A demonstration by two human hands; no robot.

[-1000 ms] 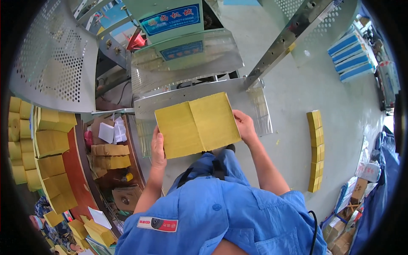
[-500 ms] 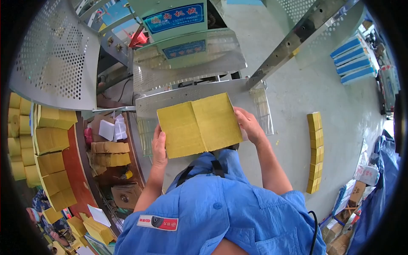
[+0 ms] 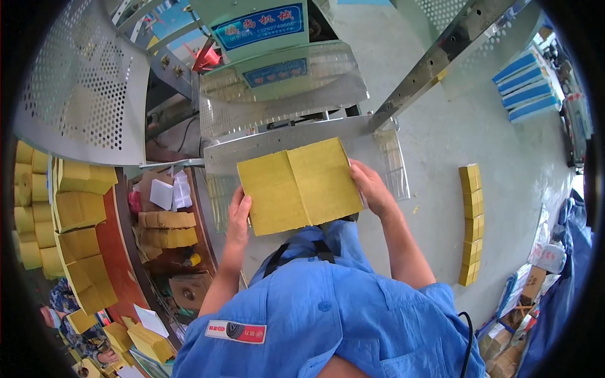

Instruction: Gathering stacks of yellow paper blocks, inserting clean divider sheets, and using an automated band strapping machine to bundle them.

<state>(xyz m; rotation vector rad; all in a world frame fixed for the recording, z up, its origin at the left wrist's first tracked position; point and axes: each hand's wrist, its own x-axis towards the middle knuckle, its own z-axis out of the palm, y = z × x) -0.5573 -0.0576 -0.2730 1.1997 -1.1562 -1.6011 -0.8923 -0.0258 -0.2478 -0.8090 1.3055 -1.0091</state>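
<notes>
I hold a flat stack of yellow paper sheets (image 3: 299, 184), two bundles side by side, over a perforated metal tray (image 3: 277, 142) of a green machine (image 3: 271, 44). My left hand (image 3: 239, 214) grips the stack's left edge. Along the right edge my right hand (image 3: 372, 186) grips it with fingers spread. The stack lies level, just in front of my blue work shirt (image 3: 328, 309).
Piles of yellow paper bundles (image 3: 69, 208) fill shelves at the left. A column of yellow bundles (image 3: 469, 223) lies on the grey floor at the right. Blue-and-white boxes (image 3: 523, 85) sit at the far right. A perforated metal guard (image 3: 88, 82) curves at upper left.
The yellow stack and both hands have stayed almost in place, shifting only slightly toward the machine tray.
</notes>
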